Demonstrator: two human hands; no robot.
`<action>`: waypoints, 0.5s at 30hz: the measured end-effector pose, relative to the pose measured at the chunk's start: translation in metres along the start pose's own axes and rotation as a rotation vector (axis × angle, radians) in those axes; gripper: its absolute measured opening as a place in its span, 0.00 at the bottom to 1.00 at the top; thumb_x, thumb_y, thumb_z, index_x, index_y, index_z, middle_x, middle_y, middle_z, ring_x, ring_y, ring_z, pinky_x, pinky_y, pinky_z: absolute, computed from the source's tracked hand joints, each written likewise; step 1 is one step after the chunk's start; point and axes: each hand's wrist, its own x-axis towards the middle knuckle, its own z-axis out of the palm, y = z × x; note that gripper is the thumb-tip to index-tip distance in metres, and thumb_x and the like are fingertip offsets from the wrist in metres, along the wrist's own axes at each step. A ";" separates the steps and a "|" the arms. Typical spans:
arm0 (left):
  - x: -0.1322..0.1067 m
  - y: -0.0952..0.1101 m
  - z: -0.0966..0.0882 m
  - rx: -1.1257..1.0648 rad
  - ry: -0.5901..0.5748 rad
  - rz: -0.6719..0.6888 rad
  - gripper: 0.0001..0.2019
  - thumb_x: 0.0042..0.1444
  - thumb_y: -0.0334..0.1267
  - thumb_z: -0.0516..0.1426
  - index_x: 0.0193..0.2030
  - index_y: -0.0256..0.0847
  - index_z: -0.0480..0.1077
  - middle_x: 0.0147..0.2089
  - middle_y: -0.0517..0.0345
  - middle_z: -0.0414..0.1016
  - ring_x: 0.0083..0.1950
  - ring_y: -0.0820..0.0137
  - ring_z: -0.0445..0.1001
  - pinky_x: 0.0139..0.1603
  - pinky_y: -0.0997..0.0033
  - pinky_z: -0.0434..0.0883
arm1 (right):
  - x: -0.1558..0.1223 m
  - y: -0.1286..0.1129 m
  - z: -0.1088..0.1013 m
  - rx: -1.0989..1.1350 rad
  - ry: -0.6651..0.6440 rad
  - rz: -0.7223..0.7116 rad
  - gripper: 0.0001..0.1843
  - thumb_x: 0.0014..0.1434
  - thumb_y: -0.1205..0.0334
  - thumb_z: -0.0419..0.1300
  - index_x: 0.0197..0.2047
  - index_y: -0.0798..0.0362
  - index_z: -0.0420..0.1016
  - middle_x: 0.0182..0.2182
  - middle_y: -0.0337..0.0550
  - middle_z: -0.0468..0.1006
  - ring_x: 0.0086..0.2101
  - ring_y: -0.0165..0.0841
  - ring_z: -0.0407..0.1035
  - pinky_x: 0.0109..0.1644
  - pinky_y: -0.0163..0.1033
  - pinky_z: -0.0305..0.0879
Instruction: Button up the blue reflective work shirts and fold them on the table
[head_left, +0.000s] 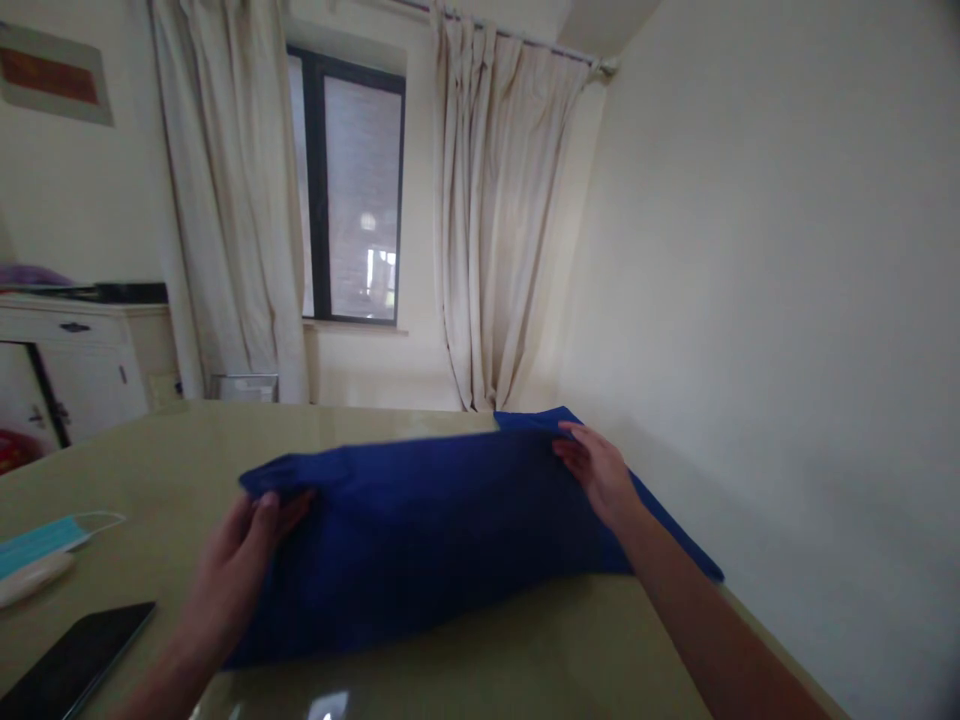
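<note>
A dark blue piece of cloth [442,530] stretches across the middle of the view between my two hands, raised partly off the table. Whether it is a garment or a bag I cannot tell. My left hand [244,550] pinches its upper left corner, thumb in front and fingers partly behind the fabric. At the upper right, my right hand [600,475] grips the edge, with its fingertips curled on the cloth. More of the blue fabric lies behind and beyond my right wrist, reaching the table's right edge near the wall.
On the glossy table [570,650], a black phone [79,660], a white rounded object [36,578] and a light blue face mask [41,545] lie at the left. Curtains [225,200] flank a window [364,200] behind. A wall [787,300] borders the right side; a white cabinet [97,365] stands far left.
</note>
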 end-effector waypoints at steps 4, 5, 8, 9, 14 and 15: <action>0.064 -0.003 0.012 0.096 0.020 0.024 0.40 0.60 0.52 0.60 0.75 0.49 0.49 0.76 0.45 0.58 0.66 0.57 0.72 0.67 0.56 0.70 | 0.055 0.018 0.038 -0.267 0.026 -0.017 0.29 0.69 0.47 0.49 0.64 0.58 0.64 0.51 0.57 0.81 0.49 0.39 0.77 0.52 0.43 0.71; 0.068 -0.014 0.003 0.202 0.005 0.002 0.41 0.61 0.51 0.58 0.76 0.48 0.46 0.75 0.42 0.60 0.64 0.56 0.74 0.66 0.54 0.71 | 0.056 0.030 0.036 -0.322 0.038 -0.006 0.28 0.67 0.48 0.53 0.64 0.57 0.64 0.52 0.58 0.80 0.52 0.41 0.75 0.56 0.45 0.68; 0.054 -0.059 -0.034 0.644 -0.082 0.006 0.40 0.60 0.56 0.54 0.74 0.37 0.50 0.64 0.33 0.71 0.62 0.47 0.75 0.65 0.41 0.69 | 0.042 0.077 0.010 -0.496 0.055 0.024 0.30 0.59 0.52 0.63 0.61 0.55 0.68 0.54 0.59 0.79 0.58 0.49 0.71 0.64 0.52 0.60; 0.045 -0.073 -0.045 0.770 -0.072 0.033 0.39 0.58 0.58 0.54 0.71 0.36 0.56 0.62 0.32 0.73 0.63 0.42 0.74 0.66 0.36 0.66 | 0.035 0.092 0.000 -0.559 0.046 0.048 0.30 0.58 0.51 0.65 0.60 0.56 0.70 0.53 0.59 0.79 0.58 0.51 0.70 0.64 0.53 0.59; 0.012 -0.096 -0.057 0.901 -0.182 0.018 0.37 0.50 0.62 0.54 0.60 0.39 0.65 0.54 0.38 0.78 0.58 0.42 0.76 0.67 0.38 0.65 | 0.019 0.135 -0.026 -0.776 -0.113 0.183 0.33 0.58 0.48 0.64 0.62 0.57 0.68 0.49 0.57 0.79 0.52 0.47 0.75 0.58 0.47 0.66; 0.011 -0.093 -0.054 0.873 -0.221 -0.038 0.39 0.49 0.64 0.54 0.62 0.38 0.62 0.50 0.40 0.80 0.54 0.44 0.79 0.63 0.40 0.69 | 0.018 0.136 -0.026 -0.747 -0.138 0.189 0.34 0.57 0.51 0.65 0.63 0.57 0.67 0.50 0.55 0.79 0.52 0.45 0.75 0.57 0.45 0.67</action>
